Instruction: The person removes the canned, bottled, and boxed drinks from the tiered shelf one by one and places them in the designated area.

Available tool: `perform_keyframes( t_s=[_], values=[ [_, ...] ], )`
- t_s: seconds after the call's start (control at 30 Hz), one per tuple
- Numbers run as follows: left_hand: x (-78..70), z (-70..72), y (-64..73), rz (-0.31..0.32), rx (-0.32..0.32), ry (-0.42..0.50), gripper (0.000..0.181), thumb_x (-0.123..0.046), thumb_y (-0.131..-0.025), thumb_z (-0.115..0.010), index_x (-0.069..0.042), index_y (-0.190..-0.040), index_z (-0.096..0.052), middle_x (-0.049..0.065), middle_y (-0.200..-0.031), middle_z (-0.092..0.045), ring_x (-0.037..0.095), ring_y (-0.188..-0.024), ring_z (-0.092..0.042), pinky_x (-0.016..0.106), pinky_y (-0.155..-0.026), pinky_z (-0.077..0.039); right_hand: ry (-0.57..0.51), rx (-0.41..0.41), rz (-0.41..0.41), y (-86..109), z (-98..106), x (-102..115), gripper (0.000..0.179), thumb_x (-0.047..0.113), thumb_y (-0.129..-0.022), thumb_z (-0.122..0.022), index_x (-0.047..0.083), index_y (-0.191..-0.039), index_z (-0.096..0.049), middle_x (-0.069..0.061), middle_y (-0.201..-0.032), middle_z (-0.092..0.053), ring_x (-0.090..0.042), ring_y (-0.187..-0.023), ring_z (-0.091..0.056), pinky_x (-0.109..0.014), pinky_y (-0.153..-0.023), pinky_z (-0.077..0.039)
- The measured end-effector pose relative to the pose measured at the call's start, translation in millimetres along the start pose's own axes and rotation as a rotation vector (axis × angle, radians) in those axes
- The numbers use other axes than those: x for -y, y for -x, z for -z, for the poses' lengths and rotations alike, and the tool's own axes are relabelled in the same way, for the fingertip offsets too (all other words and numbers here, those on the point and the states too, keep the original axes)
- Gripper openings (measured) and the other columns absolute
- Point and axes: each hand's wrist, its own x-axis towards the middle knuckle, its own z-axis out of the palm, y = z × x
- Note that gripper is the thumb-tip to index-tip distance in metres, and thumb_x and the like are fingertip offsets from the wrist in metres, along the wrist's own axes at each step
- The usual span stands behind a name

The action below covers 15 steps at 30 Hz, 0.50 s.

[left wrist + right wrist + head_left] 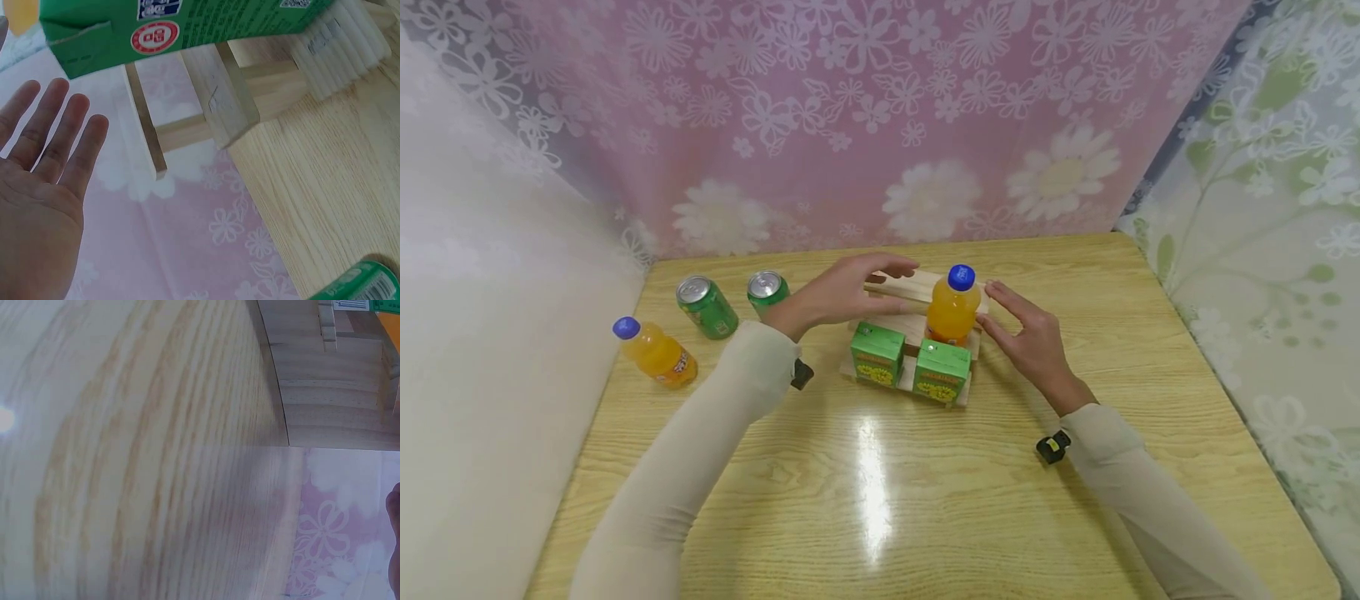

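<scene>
The left hand [846, 287] is open and holds nothing at the left of a stepped wooden rack [921, 287]; the right hand [1032, 342], fingers nearly straight, is beside the upright orange bottle [953, 312] on it, contact unclear. Two green cartons [877, 357] stand in front; green cans [709, 308] and a second bottle [661, 354] stand left.

wood-grain table [955, 492] – light-streaked | pink floral curtain [835, 125] – behind | leaf-print curtain [1262, 225], right

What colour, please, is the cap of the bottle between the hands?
The cap is blue, clearest in the head view.
</scene>
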Motion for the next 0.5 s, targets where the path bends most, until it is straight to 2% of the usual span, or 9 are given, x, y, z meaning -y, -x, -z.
perform_keyframes(
  t_s=[0.33,0.5],
  values=[
    [-7.0,-8.1,-10.6,-0.032,0.031,-0.023,0.070,-0.039,-0.101,-0.080,-0.018,-0.162,-0.052,0.002,-0.159,-0.060,0.019,-0.144,-0.056,0.042,-0.125,-0.047,0.007,-0.002,-0.010,0.1,-0.3,-0.2,0.058,0.003,-0.088,-0.089,0.001,-0.143,-0.070,-0.021,-0.145,-0.070,-0.045,-0.130,-0.070,-0.059,-0.107,-0.055],
    [-7.4,-13.4,-15.2,-0.042,0.057,-0.006,0.072,-0.044,-0.101,-0.079,-0.017,-0.162,-0.052,0.002,-0.159,-0.058,0.019,-0.144,-0.056,0.041,-0.125,-0.047,0.000,-0.002,-0.010,-0.1,-0.6,0.1,0.058,0.002,-0.088,-0.089,0.001,-0.143,-0.070,-0.021,-0.145,-0.070,-0.045,-0.129,-0.070,-0.058,-0.107,-0.055]
  ],
)
